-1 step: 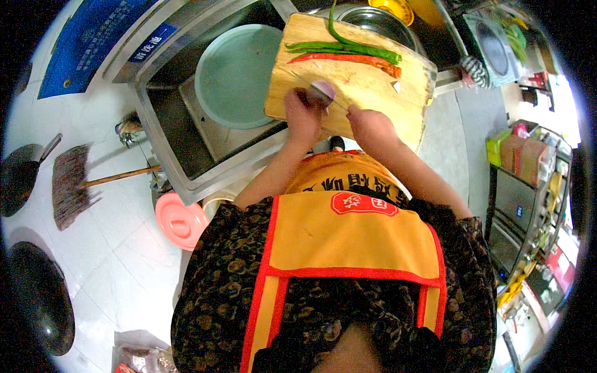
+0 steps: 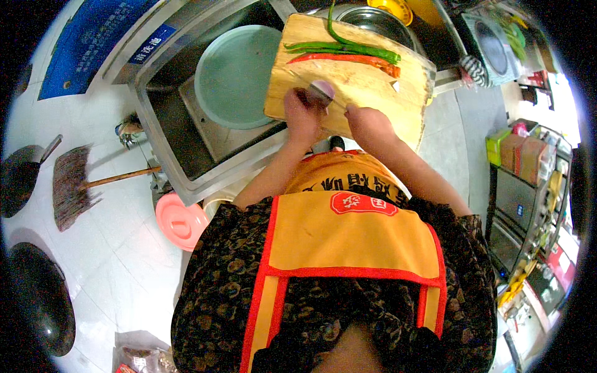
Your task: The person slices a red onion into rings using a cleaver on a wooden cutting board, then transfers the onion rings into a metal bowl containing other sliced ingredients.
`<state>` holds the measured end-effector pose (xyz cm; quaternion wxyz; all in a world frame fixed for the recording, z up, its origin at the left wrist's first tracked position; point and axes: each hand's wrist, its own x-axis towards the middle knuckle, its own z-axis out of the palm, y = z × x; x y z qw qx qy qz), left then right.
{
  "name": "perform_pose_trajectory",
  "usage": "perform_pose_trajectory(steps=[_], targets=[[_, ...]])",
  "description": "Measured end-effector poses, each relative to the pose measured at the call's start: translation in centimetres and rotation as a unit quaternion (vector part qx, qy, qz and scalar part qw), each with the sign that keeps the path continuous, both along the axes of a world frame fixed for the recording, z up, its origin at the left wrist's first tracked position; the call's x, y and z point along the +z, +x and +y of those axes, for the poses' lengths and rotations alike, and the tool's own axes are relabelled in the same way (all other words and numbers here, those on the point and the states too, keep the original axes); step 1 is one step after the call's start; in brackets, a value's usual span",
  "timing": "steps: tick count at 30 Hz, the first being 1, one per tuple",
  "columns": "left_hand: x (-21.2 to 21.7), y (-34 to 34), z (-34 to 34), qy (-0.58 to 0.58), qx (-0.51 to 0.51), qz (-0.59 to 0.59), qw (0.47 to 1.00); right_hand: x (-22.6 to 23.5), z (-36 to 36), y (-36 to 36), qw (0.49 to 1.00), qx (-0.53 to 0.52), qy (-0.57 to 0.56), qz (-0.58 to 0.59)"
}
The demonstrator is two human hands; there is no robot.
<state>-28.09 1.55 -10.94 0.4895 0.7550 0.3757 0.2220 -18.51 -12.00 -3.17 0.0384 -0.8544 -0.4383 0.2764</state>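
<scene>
My left hand [image 2: 303, 110] is closed around a round, pale purple onion [image 2: 321, 92] at the near left part of the wooden cutting board [image 2: 367, 93]. In my right hand [image 2: 371, 124] is the handle of a knife [image 2: 337, 104], its thin blade seen nearly edge-on and pointing left across the onion. How deep the edge sits in the onion, I cannot tell. Farther up the board lie long green peppers [image 2: 354, 51] beside a red pepper [image 2: 336, 59]. A small white piece [image 2: 395, 86] rests near the board's right side.
Left of the board, a steel sink [image 2: 155, 118] holds a large pale green round basin [image 2: 236, 78]. A metal bowl [image 2: 376, 23] stands behind the board. On the floor at left are a broom [image 2: 71, 186], a pink lidded bucket [image 2: 180, 221] and a black wok [image 2: 40, 298]. Shelving [image 2: 519, 199] stands at right.
</scene>
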Motion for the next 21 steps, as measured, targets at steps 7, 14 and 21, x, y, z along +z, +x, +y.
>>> perform_pose_trajectory(steps=[7,14,21], targets=[[-0.5,0.3,0.2,0.024,-0.009,0.039,0.999,-2.7,1.7,0.6,0.998,-0.053,0.013,0.034],[-1.3,-0.2,1.5,0.083,-0.096,0.016,0.992,-3.7,-4.2,1.9,0.981,-0.175,0.081,0.022],[0.5,1.3,0.6,0.240,-0.127,0.038,0.962,-0.1,-7.1,0.6,0.968,-0.200,0.134,0.068]])
